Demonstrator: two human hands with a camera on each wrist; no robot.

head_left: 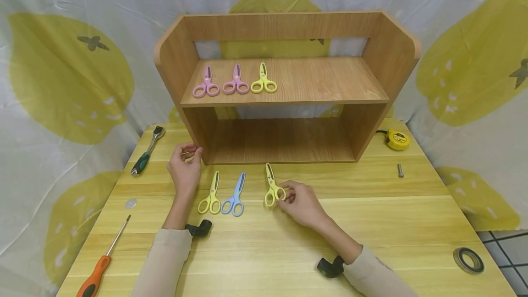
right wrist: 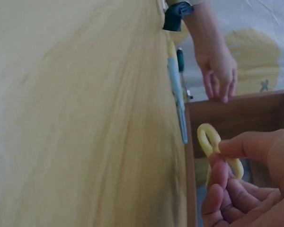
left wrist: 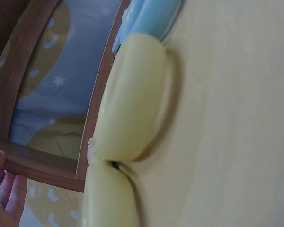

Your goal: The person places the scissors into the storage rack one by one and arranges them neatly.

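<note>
The right hand [head_left: 301, 203] is pinching the handle loops of light, stiff yellow scissors [head_left: 272, 187] on the bench [head_left: 371, 223]; the left hand [head_left: 184, 168], fingers relaxed, is touching the shelf [head_left: 284, 86].

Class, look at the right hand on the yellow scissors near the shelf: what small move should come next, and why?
Probably lift the yellow scissors off the table. The right hand already pinches one handle loop, yet in the head view they seem to lie on the wood. The left hand touches the shelf unit, whose upper board already bears three scissors.
</note>
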